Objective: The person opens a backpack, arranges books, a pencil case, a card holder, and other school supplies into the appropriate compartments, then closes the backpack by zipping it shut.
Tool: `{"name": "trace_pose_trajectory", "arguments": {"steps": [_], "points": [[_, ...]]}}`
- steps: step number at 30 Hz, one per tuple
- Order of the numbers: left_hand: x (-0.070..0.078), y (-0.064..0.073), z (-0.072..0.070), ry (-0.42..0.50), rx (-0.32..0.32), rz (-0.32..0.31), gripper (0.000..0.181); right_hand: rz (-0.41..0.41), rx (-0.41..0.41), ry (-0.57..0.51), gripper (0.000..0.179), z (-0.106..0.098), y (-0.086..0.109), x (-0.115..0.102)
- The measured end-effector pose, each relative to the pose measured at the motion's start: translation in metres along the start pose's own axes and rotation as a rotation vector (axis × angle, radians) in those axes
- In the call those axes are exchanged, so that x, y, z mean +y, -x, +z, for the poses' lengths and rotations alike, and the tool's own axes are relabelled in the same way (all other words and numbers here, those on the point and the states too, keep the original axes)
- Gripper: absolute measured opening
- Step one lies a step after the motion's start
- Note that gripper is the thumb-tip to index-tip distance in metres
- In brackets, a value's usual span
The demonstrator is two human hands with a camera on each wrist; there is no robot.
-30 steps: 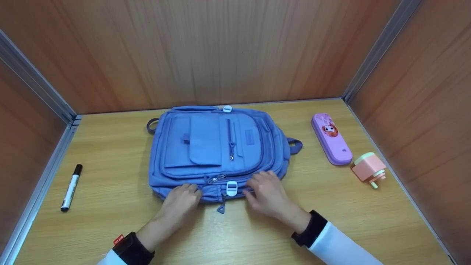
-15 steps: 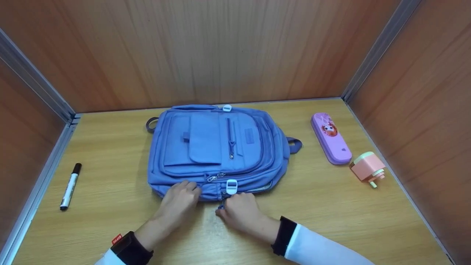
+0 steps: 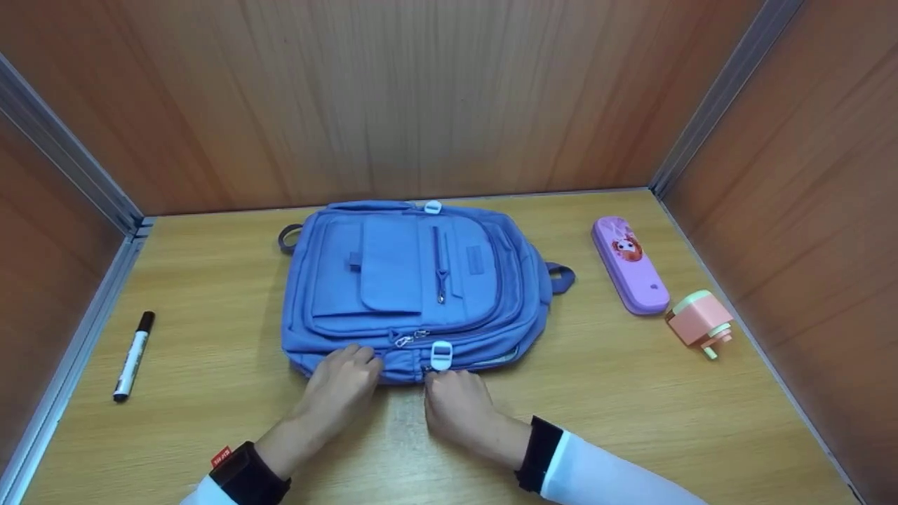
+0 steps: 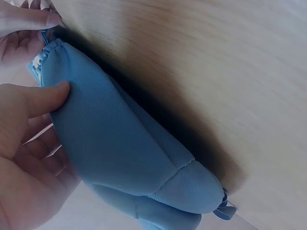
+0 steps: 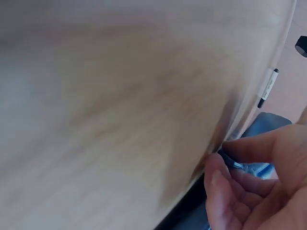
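Observation:
A blue backpack (image 3: 393,266) lies flat on the table, its front pockets facing up and its top handle to the right. My left hand (image 3: 344,379) grips the near side of the bag. In the left wrist view the left thumb (image 4: 48,98) presses on the ribbed side pocket (image 4: 110,115), with the fingers behind the fabric. Beside the white strap buckle (image 3: 441,355), my right hand (image 3: 459,410) pinches a zipper pull (image 5: 229,159) between thumb and forefinger. Right of the buckle, a pale strip shows along the side compartment's seam (image 3: 505,358).
A black-capped white marker (image 3: 133,358) lies at the left. On the right are a purple pencil case (image 3: 631,266) with a cartoon figure and a pink pencil sharpener (image 3: 701,319). Wood-grain panels (image 3: 393,98) stand behind and at both sides of the table.
My right hand has moved left along the bag's near edge to the buckle and taken hold of the dangling zipper pull. The left hand keeps its place on the bag.

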State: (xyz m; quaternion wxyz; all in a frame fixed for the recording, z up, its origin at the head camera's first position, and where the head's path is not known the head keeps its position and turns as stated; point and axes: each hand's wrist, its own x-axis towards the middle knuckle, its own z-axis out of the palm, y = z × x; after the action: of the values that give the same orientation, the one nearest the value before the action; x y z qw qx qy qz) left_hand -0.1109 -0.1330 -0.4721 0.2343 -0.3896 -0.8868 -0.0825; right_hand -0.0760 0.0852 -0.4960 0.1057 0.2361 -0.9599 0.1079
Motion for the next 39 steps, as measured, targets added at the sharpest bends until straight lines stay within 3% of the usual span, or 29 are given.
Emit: {"name": "trace_pose_trajectory", "arguments": {"steps": [5, 13, 22, 31, 39], "points": [[-0.001, 0.001, 0.002, -0.001, -0.008, -0.004, 0.02, -0.026, 0.038, -0.125, 0.024, -0.008, 0.007, 0.008], [-0.001, 0.002, 0.002, 0.016, -0.02, -0.025, 0.021, -0.044, 0.055, -0.213, 0.015, -0.023, 0.015, 0.028], [0.0, 0.002, 0.0, -0.003, -0.021, -0.009, 0.024, -0.026, 0.07, -0.186, 0.024, -0.027, 0.026, 0.045], [-0.005, 0.006, -0.003, 0.035, -0.081, -0.049, 0.028, -0.009, 0.075, -0.213, 0.028, -0.035, 0.031, 0.056], [-0.017, 0.014, -0.008, 0.031, -0.104, -0.084, 0.031, 0.062, 0.05, -0.235, 0.023, -0.047, 0.04, 0.07]]}}
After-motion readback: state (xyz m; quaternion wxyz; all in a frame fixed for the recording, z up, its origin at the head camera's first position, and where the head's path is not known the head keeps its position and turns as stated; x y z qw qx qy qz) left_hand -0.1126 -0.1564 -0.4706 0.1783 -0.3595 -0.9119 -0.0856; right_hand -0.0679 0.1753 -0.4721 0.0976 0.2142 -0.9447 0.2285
